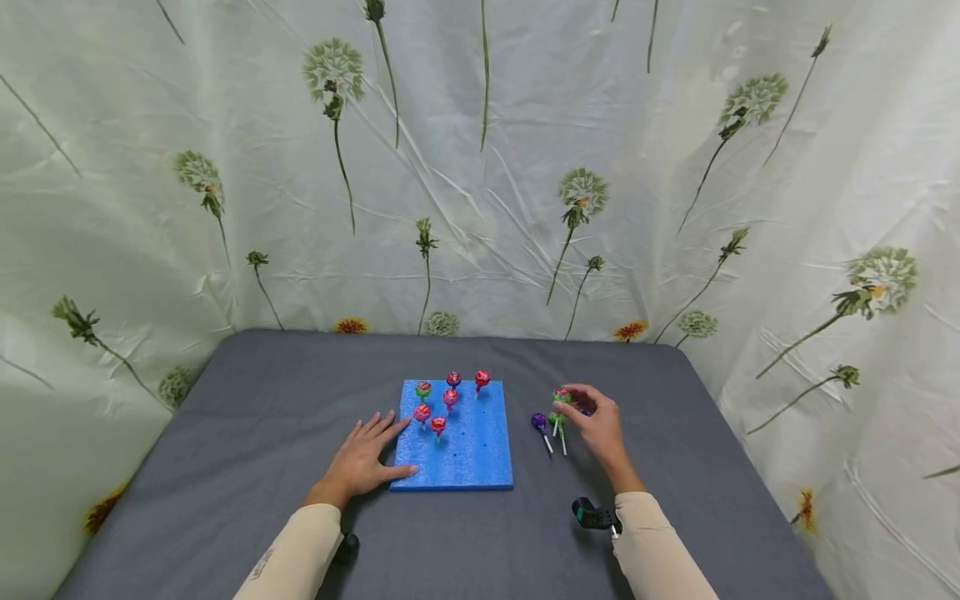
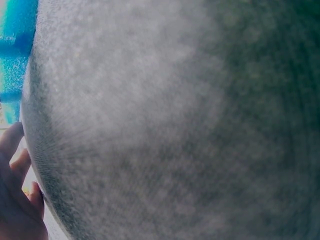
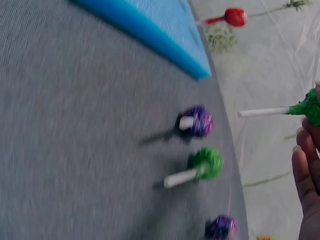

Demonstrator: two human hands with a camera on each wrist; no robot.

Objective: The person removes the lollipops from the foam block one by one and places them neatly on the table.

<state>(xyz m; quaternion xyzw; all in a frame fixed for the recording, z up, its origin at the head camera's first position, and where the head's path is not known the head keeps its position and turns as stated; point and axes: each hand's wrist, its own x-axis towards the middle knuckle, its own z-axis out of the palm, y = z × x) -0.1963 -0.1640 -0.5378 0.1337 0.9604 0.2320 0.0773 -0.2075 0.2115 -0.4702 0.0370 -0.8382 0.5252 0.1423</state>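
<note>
A blue foam board (image 1: 468, 454) lies mid-table with several red and pink lollipops (image 1: 438, 424) standing in it. My left hand (image 1: 372, 454) lies flat on the grey cloth, fingers straight, touching the board's left edge. To the right of the board, my right hand (image 1: 573, 404) pinches a green-wrapped lollipop (image 1: 562, 395) just above the table; its head (image 3: 311, 106) and white stick (image 3: 262, 112) show in the right wrist view. Below it on the cloth lie a purple lollipop (image 3: 198, 121), a green lollipop (image 3: 207, 163) and another purple one (image 3: 222, 227).
A grey cloth covers the table (image 1: 247, 417), and a pale curtain printed with dandelions (image 1: 480, 183) hangs close behind and on both sides. In the left wrist view there is mostly blurred grey cloth, a strip of the blue foam (image 2: 15, 45) and my fingers (image 2: 15, 200).
</note>
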